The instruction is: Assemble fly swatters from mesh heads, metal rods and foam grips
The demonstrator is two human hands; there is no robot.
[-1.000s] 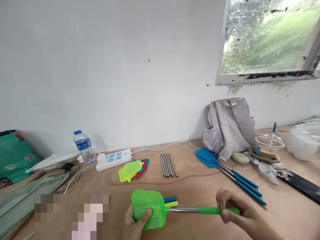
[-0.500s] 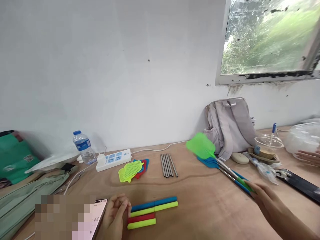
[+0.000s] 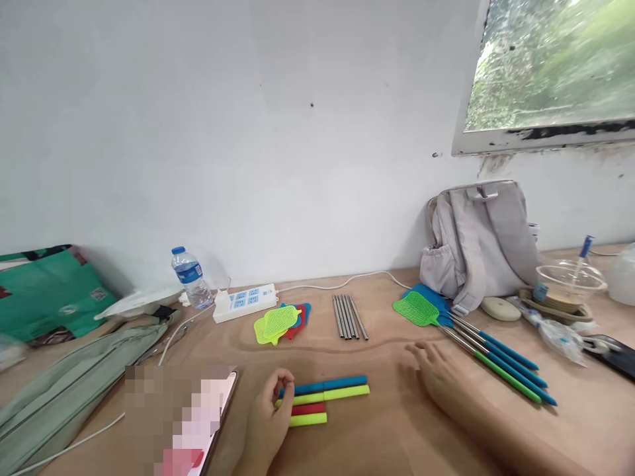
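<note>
My left hand [image 3: 268, 420] rests on the wooden table with curled fingers pinching the left ends of several coloured handle sleeves [image 3: 330, 395], blue, yellow-green and red. My right hand [image 3: 436, 377] lies flat and open on the table, holding nothing, just left of the assembled fly swatters. The green swatter [image 3: 421, 311] lies on top of the blue swatters [image 3: 501, 354], handles pointing right and toward me. A bundle of metal rods [image 3: 350, 317] and a stack of loose swatter heads [image 3: 280, 322] lie farther back.
A grey backpack [image 3: 479, 241] leans on the wall at right. A water bottle [image 3: 191, 277] and power strip [image 3: 245, 302] stand at the back left. A phone [image 3: 213, 423], a green bag [image 3: 49, 294], a plastic bowl [image 3: 568, 281] and a grey-green cloth [image 3: 69, 390] lie around.
My right hand carried the green swatter to the right, laid it on the blue swatters and let go. My left hand moved onto the coloured sleeves. The view shifted left.
</note>
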